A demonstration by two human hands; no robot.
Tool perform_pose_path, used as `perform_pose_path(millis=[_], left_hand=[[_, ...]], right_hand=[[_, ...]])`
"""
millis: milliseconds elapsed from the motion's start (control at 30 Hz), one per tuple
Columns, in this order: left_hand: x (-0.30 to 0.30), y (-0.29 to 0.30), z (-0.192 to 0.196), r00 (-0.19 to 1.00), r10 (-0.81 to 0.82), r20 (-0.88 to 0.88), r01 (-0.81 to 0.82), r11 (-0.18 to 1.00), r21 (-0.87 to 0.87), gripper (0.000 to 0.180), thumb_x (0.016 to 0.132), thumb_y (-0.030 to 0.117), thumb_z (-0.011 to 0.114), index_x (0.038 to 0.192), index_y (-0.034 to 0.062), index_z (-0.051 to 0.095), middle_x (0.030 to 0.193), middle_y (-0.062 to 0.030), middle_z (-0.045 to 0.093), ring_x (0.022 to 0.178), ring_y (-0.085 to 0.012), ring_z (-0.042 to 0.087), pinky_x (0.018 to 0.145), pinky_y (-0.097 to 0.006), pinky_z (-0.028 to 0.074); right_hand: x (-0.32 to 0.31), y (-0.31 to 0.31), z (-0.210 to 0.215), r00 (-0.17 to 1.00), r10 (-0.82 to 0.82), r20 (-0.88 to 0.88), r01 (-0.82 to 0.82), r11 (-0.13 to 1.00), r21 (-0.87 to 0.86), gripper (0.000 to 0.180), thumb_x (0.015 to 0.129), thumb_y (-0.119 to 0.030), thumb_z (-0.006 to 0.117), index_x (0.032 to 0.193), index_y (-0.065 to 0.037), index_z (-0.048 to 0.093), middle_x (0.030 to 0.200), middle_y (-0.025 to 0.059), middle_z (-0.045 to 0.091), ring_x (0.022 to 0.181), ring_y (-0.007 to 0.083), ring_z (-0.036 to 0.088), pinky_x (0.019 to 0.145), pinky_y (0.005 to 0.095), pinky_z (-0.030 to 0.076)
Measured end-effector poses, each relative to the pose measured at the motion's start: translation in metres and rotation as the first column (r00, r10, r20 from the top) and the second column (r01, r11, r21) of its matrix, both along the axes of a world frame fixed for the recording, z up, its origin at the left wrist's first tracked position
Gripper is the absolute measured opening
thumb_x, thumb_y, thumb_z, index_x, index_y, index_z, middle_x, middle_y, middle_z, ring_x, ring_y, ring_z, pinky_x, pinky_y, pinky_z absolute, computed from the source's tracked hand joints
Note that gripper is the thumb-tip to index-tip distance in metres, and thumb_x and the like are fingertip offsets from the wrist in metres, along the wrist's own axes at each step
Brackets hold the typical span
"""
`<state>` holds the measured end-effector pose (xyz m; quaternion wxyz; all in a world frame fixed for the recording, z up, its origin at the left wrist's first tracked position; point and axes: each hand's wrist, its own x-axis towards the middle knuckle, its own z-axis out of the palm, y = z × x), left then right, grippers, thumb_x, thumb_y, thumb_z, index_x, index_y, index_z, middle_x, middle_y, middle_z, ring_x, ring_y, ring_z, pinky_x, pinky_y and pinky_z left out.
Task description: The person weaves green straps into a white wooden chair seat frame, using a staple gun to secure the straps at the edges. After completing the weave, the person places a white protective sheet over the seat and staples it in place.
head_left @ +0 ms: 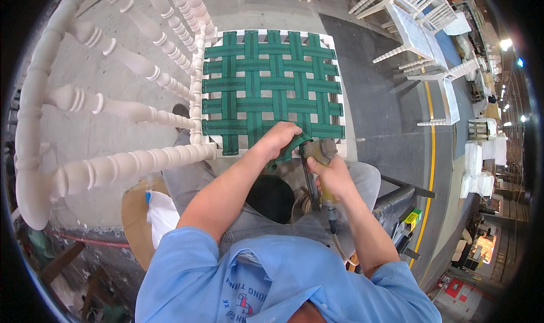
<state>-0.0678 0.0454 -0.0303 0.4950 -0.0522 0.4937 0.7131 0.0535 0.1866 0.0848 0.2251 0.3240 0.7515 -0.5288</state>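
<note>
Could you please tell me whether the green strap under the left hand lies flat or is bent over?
Bent over: the green strap arcs down off the seat frame beneath the left hand.

bright, even light | glaring lamps (506, 43) far right | sharp centre | fisheye bend, dark rim

Chair spindles (113, 56) block left; floor (385, 96) right open.

Grey concrete floor (374, 102), yellow line (432, 153), white chair frames (430, 56) beyond.
</note>
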Motion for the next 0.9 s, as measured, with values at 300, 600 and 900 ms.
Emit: perform_pose_path(millis=[300,600,900], left_hand=[[0.006,-0.011,0.018,0.976,-0.186,-0.118,0.182,0.982,-0.039,0.029,0.103,0.023,0.058,0.118,-0.0009,0.068,0.108,-0.0106,0.074,0.075,-0.0143,0.064,0.057,-0.032,0.053],[0.057,0.000,0.028,0.701,-0.439,-0.562,0.262,0.891,-0.370,0.031,0.099,0.019,0.063,0.119,-0.0046,0.065,0.095,-0.0113,0.070,0.083,-0.0173,0.069,0.061,-0.034,0.056],[0.093,-0.002,0.000,0.464,-0.484,-0.741,-0.019,0.831,-0.555,0.051,0.098,0.021,0.067,0.140,-0.0069,0.057,0.133,-0.0255,0.066,0.125,-0.0327,0.063,0.107,-0.038,0.046]], right_hand=[[0.061,0.072,0.093,0.937,-0.291,-0.194,0.289,0.957,-0.036,0.033,0.099,-0.030,0.072,0.117,-0.003,0.065,0.086,0.0052,0.067,0.057,0.0128,0.059,0.049,0.0309,0.049],[0.255,0.236,0.143,0.725,-0.624,-0.292,0.687,0.688,0.236,0.039,0.097,-0.034,0.074,0.118,-0.003,0.064,0.093,0.0053,0.064,0.066,0.0160,0.061,0.056,0.0342,0.052],[0.335,0.286,0.015,0.623,-0.780,-0.061,0.748,0.616,-0.248,0.046,0.097,-0.039,0.073,0.122,-0.004,0.058,0.098,0.0091,0.065,0.067,0.0210,0.065,0.058,0.0395,0.057]])
